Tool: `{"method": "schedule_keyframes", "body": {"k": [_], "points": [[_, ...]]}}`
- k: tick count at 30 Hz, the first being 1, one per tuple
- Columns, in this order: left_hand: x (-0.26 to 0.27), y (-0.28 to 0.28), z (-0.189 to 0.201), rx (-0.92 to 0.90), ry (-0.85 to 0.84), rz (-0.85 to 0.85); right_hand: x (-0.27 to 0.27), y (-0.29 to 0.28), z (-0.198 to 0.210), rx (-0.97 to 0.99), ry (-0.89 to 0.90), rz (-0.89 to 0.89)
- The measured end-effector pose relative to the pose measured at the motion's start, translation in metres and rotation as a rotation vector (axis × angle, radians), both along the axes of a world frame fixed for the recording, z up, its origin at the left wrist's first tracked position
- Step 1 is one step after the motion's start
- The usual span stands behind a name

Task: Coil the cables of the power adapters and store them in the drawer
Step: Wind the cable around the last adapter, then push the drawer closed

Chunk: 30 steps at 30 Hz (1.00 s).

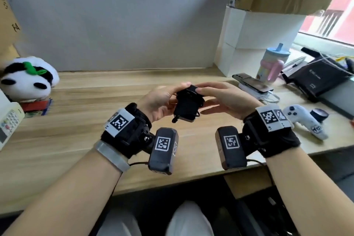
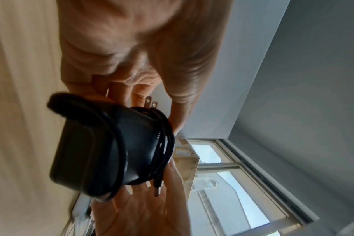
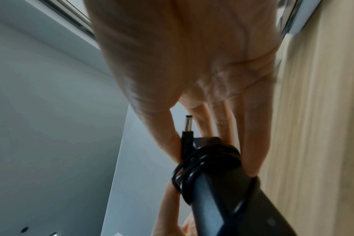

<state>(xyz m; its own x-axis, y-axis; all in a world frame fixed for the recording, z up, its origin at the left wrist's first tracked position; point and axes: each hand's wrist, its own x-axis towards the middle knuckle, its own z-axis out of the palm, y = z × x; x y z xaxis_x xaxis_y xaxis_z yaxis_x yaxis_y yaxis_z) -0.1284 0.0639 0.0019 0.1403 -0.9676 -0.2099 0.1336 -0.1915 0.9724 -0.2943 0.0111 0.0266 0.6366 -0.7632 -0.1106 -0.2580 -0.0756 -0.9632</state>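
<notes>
my left grip [image 1: 161,101] curls round black power adapter [image 1: 186,108] | my right grip [image 1: 224,99] pinches its top end | cable [image 2: 164,143] wound round it | held above surface [image 1: 86,105]

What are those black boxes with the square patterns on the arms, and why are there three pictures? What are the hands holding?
Those boxes are small cameras strapped to a person's wrists. The big picture comes from a camera on the person's head; the other two look along each hand. Both the left hand and the right hand hold a black power adapter above the wooden desk. Its thin cable is wound around it, and the little round plug sticks out. On the desk are a toy panda, a phone, a drinking cup and a white game controller.
</notes>
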Motion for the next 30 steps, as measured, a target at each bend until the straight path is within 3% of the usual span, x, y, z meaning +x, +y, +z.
{"method": "schedule_keyframes", "body": {"k": [11,18,24,27,30], "points": [[-0.148,0.017,-0.036,0.119,-0.043,-0.295,-0.150,0.049,-0.046,0.216,-0.083,-0.328],[-0.230,0.028,-0.082,0.301,0.031,-0.635,-0.244,0.068,-0.104,0.423,-0.171,-0.555],[-0.284,0.030,-0.136,0.450,0.123,-0.569,-0.300,0.082,-0.154,0.601,-0.195,-0.670],[-0.297,0.032,-0.163,0.551,0.061,-0.518,-0.324,0.085,-0.183,0.678,-0.212,-0.783],[-0.301,0.032,-0.192,0.606,-0.062,-0.347,-0.347,0.088,-0.219,0.729,-0.181,-0.968]]}}
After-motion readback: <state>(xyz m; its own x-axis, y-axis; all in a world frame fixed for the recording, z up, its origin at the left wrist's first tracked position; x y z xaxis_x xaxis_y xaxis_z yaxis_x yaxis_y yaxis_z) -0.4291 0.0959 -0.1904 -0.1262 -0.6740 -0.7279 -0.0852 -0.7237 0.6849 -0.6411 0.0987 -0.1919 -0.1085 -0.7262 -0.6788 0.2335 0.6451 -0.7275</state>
